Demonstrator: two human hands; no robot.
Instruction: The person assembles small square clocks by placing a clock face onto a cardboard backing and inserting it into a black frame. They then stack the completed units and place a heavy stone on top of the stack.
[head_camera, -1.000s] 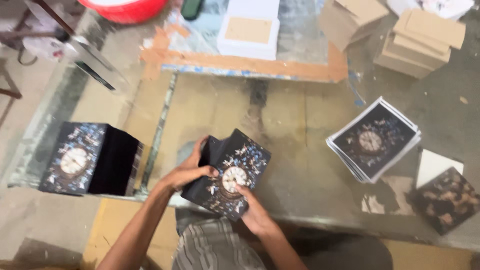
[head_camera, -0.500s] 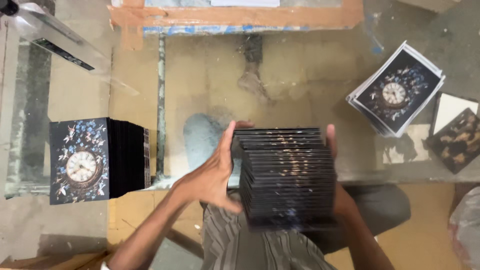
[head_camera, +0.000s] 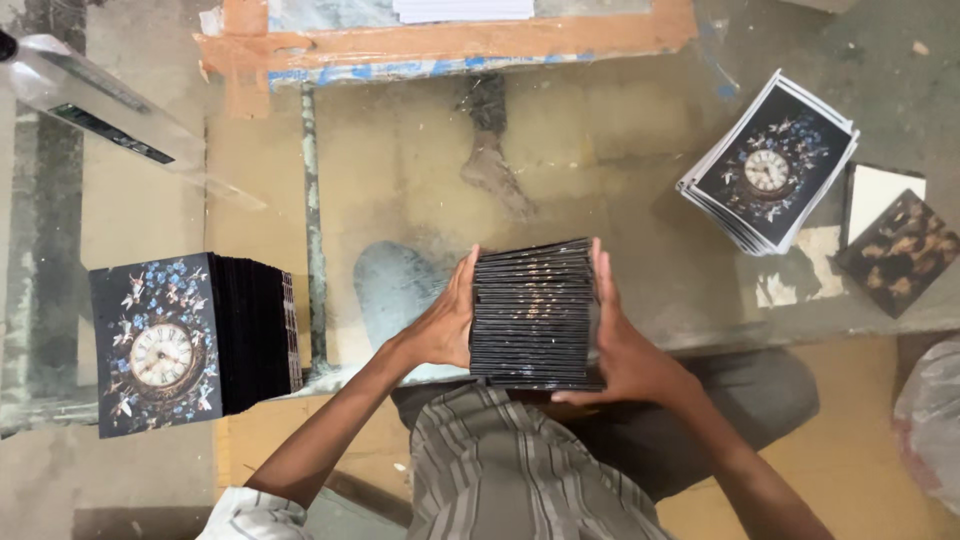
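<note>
- Looking down from the head camera: both hands clamp one thick stack of dark, glossy square cards, seen edge-on, just above the near edge of a worn glass tabletop.
- The left hand presses flat against the stack's left side, fingers pointing away from the body, thumb on the near side.
- The right hand presses the stack's right side, fingers straight along the card edges, palm curling under the near corner.
- Both grips are closed firmly on the stack, which sits squeezed between the two palms; whether its bottom touches the glass cannot be told.
- A second tall block of the same cards, its front showing a clock face among blue flowers, stands well apart to the left on the table.
- A fanned pile of flat printed sheets with the same clock picture and white borders lies at the far right.
- Beside that pile lie a small brown mottled square card and a white card.
- An orange-taped wooden frame runs along the far side.
- The person's striped shirt fills the bottom middle.
</note>
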